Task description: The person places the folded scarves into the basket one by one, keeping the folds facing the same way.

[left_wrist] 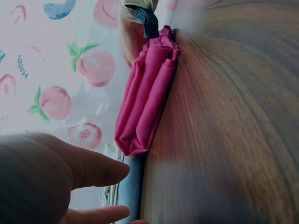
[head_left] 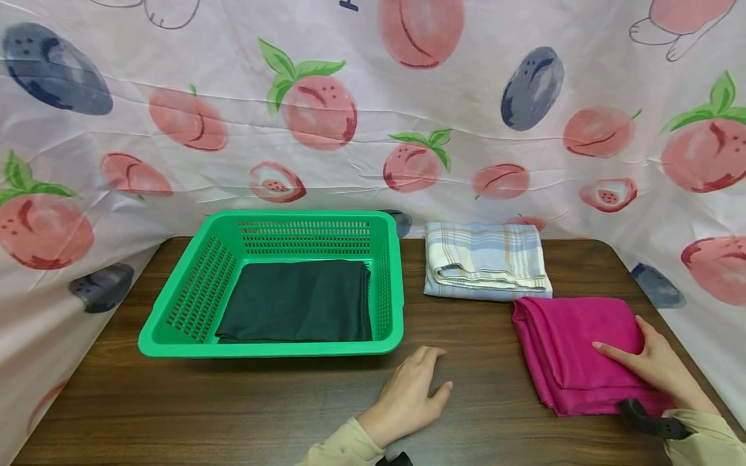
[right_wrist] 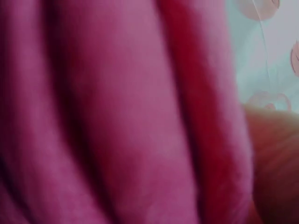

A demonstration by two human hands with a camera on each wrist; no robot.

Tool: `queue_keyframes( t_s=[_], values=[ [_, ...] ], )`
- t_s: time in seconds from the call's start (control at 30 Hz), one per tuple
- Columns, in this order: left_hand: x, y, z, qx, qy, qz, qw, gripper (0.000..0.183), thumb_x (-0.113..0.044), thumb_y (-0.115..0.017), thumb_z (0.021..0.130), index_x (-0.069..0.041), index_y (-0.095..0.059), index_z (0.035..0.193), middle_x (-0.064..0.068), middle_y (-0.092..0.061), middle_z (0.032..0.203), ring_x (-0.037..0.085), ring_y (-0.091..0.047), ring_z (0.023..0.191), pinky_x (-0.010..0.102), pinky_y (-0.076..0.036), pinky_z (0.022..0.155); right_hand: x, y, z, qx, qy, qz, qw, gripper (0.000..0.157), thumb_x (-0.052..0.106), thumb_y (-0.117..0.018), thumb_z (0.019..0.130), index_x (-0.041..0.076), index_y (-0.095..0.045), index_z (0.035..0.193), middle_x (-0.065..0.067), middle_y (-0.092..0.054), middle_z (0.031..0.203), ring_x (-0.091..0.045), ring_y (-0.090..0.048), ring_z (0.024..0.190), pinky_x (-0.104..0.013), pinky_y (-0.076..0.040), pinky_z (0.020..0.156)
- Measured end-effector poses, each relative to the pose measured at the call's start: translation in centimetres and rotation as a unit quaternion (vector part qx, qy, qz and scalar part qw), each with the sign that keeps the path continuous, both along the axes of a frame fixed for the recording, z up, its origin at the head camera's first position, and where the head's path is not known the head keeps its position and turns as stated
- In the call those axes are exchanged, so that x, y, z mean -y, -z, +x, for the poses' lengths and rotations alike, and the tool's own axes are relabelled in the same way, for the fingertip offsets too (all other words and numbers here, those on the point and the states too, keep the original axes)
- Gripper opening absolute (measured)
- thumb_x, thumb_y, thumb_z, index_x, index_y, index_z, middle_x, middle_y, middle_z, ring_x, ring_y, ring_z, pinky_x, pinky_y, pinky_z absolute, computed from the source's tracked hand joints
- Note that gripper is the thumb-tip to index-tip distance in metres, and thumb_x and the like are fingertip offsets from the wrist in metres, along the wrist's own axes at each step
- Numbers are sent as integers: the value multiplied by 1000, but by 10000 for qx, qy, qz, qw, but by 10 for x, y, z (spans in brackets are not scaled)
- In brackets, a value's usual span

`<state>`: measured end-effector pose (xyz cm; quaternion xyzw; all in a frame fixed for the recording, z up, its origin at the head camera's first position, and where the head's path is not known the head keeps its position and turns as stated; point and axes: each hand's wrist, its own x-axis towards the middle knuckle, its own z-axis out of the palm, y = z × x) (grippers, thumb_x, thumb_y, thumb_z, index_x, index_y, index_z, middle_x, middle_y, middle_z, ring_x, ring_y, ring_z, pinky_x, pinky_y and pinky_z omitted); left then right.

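Note:
A folded magenta cloth [head_left: 583,349] lies at the right of the table, its stacked folds [left_wrist: 147,98] showing in the left wrist view. My right hand [head_left: 664,362] grips its right edge, thumb across the top and the other fingers round the side, partly hidden. In the right wrist view the cloth [right_wrist: 126,112] fills most of the picture, blurred. My left hand [head_left: 408,395] holds nothing; it is over the table's middle with thumb and fingers apart, left of the magenta cloth. A green basket [head_left: 268,350] contains a folded dark cloth [head_left: 297,301].
Behind the magenta cloth lies a folded plaid cloth [head_left: 484,259] in white, blue and yellow. The brown wooden table [head_left: 233,408] is backed by a white curtain [head_left: 361,175] printed with fruit, which also hangs along both sides.

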<state>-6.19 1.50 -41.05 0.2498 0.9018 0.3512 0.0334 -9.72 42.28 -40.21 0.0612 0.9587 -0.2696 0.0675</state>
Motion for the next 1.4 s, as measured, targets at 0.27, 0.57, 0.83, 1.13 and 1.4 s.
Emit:
queue_keyframes(
  t_s=[0.27,0.57,0.83,1.13,1.4],
  values=[
    [4,-1,-1,148,-125,-109,9998,45,-22,-64,89,1,-53,127,11,-59,121,26,-57,114,40,-48,93,22,7,4,-296,-101,80,9995,100,37,-66,87,-26,-9,139,-53,-28,128,-62,-35,114,-70,-32,92],
    [-4,5,0,-507,-251,-473,9973,49,-22,-68,85,3,-53,125,10,-60,118,21,-54,106,31,-46,91,57,7,12,-265,88,138,9995,100,39,-65,86,-24,-8,140,-52,-26,130,-62,-30,117,-70,-29,95],
    [-7,8,-5,-91,-245,40,9997,53,-21,-66,86,5,-50,129,14,-57,123,27,-52,115,39,-42,100,90,9,19,-154,234,80,9996,102,40,-65,86,-22,-7,142,-50,-24,133,-59,-28,121,-68,-30,98],
    [-9,10,-6,160,-207,324,9991,55,-19,-66,87,6,-47,131,14,-54,125,32,-50,119,41,-42,100,115,8,24,-227,213,59,9995,102,38,-66,85,-22,-8,142,-49,-25,134,-58,-29,122,-67,-30,99],
    [-12,9,-5,273,-210,495,9982,51,-23,-58,93,8,-46,132,16,-53,124,32,-49,116,40,-43,98,133,6,28,-92,253,7,9996,102,39,-65,87,-22,-4,142,-49,-21,135,-60,-27,123,-67,-29,101]
  ],
)
